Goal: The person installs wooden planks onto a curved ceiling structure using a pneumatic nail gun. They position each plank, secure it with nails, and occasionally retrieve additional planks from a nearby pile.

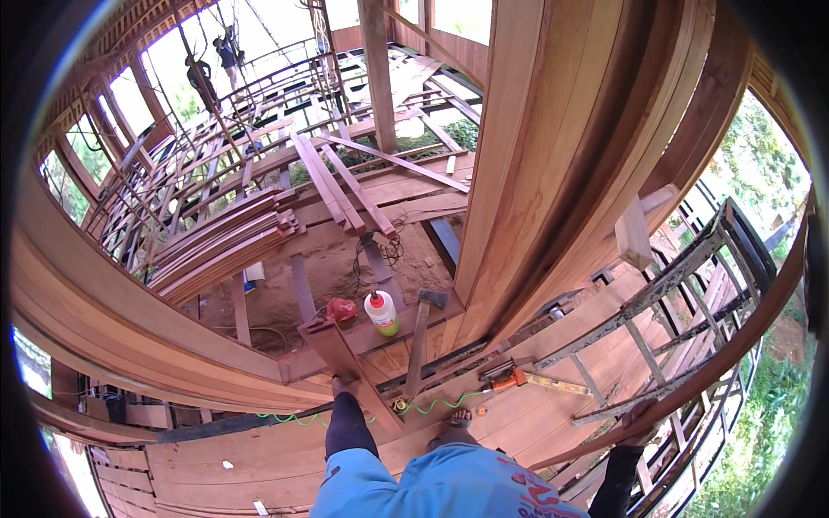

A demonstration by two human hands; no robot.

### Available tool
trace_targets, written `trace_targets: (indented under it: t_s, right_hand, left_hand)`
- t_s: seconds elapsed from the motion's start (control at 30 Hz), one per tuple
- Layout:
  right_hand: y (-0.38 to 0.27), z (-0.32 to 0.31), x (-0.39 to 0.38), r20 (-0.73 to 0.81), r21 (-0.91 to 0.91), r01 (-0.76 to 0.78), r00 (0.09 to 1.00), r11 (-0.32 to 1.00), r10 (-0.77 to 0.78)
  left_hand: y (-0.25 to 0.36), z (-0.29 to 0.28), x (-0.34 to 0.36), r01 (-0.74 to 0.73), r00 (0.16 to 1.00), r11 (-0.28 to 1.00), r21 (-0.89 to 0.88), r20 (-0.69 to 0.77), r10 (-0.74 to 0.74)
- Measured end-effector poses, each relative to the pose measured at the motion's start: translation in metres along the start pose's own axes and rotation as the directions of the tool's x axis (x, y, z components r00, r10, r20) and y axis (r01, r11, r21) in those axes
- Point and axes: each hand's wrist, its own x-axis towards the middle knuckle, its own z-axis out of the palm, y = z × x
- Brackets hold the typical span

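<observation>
My right hand [639, 421], in a dark sleeve, is closed round a long wooden strip [730, 345], which curves up the right side of the view. My left hand [344, 387] is at the edge of a short, tilted wooden board [352, 367]; its fingers are small and partly hidden but seem closed on it. Just beyond the board stands a white bottle [381, 314] with a red cap and yellow-green lower part, beside a crumpled red plastic bag [342, 309]. An axe [420, 337] leans upright against the sill. A yellow tape measure [400, 405] lies near the board's lower end.
An orange-handled tool [509, 378] lies on the plank floor by a green coiled hose [449, 401]. A metal ladder-like frame [643, 350] stands at right. Tall wooden posts [527, 155] flank the opening. Stacked planks [224, 233] and open floor joists stretch beyond; two people [200, 79] stand far off.
</observation>
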Motion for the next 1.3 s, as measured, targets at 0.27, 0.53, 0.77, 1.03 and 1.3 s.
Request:
trace_targets:
  t_s: [0.27, 0.53, 0.77, 1.03, 1.3]
  right_hand:
    - [0.074, -0.01, 0.075, 0.164, -0.02, -0.116, 0.979, 0.993, 0.118]
    - [0.119, 0.059, 0.137, -0.062, -0.104, -0.163, 0.986, 0.981, 0.158]
    - [0.106, 0.1, 0.204, 0.018, -0.163, -0.212, 0.976, 0.964, 0.218]
    - [0.149, 0.044, 0.28, 0.077, -0.024, -0.382, 0.921, 0.924, 0.382]
    - [0.16, 0.052, 0.316, 0.098, 0.122, -0.307, 0.95, 0.944, 0.296]
  left_hand:
    - [0.007, -0.043, -0.031, -0.023, 0.961, 0.978, 0.206, -0.265, 0.078]
    - [0.067, -0.167, -0.121, -0.449, 0.627, 0.877, -0.171, -0.76, 0.173]
    - [0.326, -0.186, -0.3, -0.891, 0.378, 0.417, -0.179, -0.802, 0.464]
    - [0.59, -0.053, -0.447, -0.985, -0.076, -0.116, -0.129, -0.281, 0.957]
    - [0.727, 0.062, -0.554, -0.909, -0.317, -0.286, -0.302, 0.057, 0.947]
